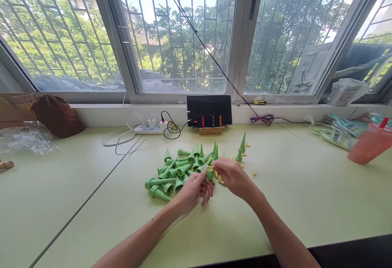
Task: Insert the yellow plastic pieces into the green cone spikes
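A heap of several green plastic cone spikes (173, 172) lies on the pale green table (92, 202), some flat and some upright. My left hand (194, 190) is curled around one green cone spike (210, 173), holding it just right of the heap. My right hand (234, 178) pinches at the open end of that same cone with fingers pressed together. Small yellow parts (254, 173) are scattered beside and under my hands. One taller cone (241, 147) stands upright behind my right hand.
A phone on a wooden stand (209, 121) leans against a black panel at the window sill. A white power strip (148, 128) with cables lies left of it. A brown bag (56, 115) sits far left, an orange cup (369, 143) and packets far right.
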The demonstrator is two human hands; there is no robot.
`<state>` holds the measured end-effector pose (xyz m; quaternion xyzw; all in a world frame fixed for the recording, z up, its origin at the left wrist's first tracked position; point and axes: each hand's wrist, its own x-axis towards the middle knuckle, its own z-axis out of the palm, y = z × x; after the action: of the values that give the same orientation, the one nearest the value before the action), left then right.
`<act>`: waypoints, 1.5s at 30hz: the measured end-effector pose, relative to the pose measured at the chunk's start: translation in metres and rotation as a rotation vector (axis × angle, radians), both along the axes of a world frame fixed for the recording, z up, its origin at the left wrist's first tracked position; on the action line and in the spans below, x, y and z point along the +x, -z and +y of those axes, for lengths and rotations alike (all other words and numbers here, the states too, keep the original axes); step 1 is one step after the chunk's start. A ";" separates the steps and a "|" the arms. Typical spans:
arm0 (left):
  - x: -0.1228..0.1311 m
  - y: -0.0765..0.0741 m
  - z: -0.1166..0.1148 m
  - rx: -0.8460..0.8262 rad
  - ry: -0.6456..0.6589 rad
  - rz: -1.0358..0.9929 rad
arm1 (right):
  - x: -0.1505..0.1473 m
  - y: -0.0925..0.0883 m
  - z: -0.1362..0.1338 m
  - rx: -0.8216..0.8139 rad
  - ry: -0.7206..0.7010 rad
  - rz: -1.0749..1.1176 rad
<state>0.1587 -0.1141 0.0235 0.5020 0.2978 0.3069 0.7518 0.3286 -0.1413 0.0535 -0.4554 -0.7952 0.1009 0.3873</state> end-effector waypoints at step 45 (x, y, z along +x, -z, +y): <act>-0.003 0.003 -0.002 0.512 -0.302 0.220 | -0.001 0.000 -0.002 -0.002 0.131 -0.034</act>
<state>0.1554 -0.1156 0.0202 0.6553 0.3616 0.4238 0.5101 0.3280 -0.1429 0.0535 -0.5086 -0.7701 0.0686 0.3789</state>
